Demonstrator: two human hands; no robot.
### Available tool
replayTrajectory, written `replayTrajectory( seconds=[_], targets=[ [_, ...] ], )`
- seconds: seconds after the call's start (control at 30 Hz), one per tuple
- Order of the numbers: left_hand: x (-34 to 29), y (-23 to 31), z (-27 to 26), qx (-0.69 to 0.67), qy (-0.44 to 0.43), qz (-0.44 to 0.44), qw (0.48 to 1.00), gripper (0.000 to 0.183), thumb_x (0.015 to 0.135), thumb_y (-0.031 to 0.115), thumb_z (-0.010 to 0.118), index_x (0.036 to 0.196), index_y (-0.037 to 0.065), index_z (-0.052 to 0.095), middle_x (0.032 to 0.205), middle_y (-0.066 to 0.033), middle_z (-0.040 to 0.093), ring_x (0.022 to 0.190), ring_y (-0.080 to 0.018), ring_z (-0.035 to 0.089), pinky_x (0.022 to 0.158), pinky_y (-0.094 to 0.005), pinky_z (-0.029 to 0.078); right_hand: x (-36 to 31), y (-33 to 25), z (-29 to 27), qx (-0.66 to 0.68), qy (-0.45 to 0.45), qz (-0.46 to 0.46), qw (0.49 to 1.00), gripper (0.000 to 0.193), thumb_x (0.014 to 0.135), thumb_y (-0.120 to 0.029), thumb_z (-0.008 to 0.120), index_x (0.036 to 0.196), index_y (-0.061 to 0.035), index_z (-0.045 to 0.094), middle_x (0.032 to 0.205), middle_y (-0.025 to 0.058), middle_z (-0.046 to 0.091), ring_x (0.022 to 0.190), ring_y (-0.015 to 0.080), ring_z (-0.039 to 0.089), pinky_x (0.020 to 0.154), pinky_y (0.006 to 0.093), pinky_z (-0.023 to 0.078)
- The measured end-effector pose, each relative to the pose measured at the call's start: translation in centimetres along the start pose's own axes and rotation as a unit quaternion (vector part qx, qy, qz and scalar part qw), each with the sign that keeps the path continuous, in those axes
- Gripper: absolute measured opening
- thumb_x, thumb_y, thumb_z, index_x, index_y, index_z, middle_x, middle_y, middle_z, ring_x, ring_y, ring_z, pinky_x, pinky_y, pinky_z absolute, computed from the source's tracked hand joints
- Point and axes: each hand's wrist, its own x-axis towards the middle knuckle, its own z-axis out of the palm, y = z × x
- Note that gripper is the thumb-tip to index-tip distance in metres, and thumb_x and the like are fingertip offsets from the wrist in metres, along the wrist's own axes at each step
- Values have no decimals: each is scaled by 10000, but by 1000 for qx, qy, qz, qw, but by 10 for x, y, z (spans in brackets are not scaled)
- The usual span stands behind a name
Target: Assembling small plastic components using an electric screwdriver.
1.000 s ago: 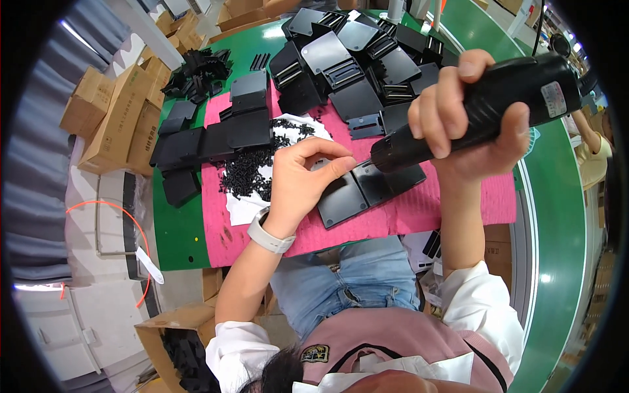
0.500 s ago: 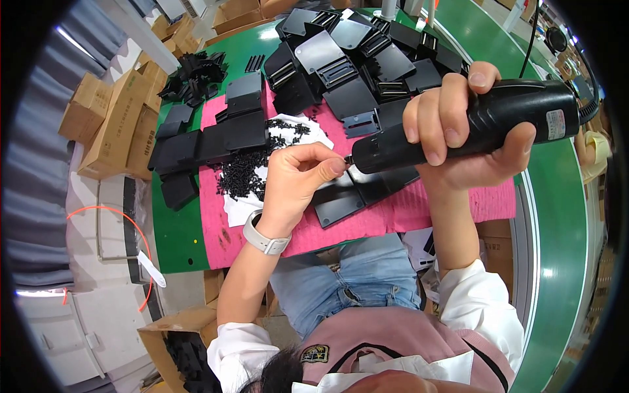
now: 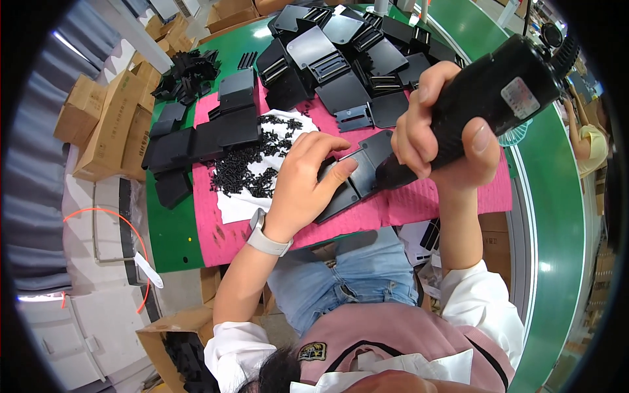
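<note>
My right hand is wrapped around a black electric screwdriver, which slants down to the left. Its nose reaches a black plastic plate in front of me; the bit itself is hidden. My left hand lies over the plate's left part, thumb and fingers at its edges, gripping it. Just left of that hand, a heap of small black screws spreads across a white cloth. Beneath all this is a pink mat.
Many black plates are piled at the back, with more stacked at left. Black parts form a heap on the green table. Cardboard boxes stand beyond it; an open box sits at lower left.
The screwdriver has swung from nearly level, with its nose by my left fingertips, to tilted down onto the plate. My left thumb and finger have parted from their pinch and moved onto the plate.
</note>
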Motion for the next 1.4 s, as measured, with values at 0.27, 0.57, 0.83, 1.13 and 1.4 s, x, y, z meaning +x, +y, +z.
replayTrajectory(
  seconds=[0.27,0.57,0.83,1.13,1.4],
  targets=[
    [-3,-1,6,39,-23,-20,999,245,785,162,656,946,-15,604,827,-133,580,774,-276,586,716,-335,462,-3,2,10,27,15,28,999,431,771,-325,653,911,-10,395,560,54,440,380,119,406,364,235,336],
    [-5,-4,9,-15,0,-13,1000,183,755,141,686,850,4,609,797,-134,599,740,-308,586,658,-366,457,-10,10,28,23,16,42,999,483,682,-307,764,842,-9,419,554,39,453,436,103,438,402,217,377],
    [2,-2,11,-13,-7,-19,1000,193,748,146,694,835,-3,606,781,-136,600,719,-307,590,643,-356,461,-11,14,18,15,11,25,1000,461,705,-292,749,853,-13,413,550,43,452,414,105,425,369,219,357],
    [-14,-12,0,-11,91,52,994,202,692,141,734,827,18,645,768,-115,615,724,-283,601,649,-349,468,-16,16,9,107,-131,-19,985,469,699,-301,782,954,-78,457,645,4,519,469,97,492,392,239,361],
    [-159,21,-105,30,465,-123,876,219,699,-5,736,907,17,673,842,-32,636,774,-107,590,688,-240,479,-27,-36,22,241,-356,-90,898,473,761,-409,695,993,-53,489,582,25,557,406,156,552,422,295,487]
  ],
)
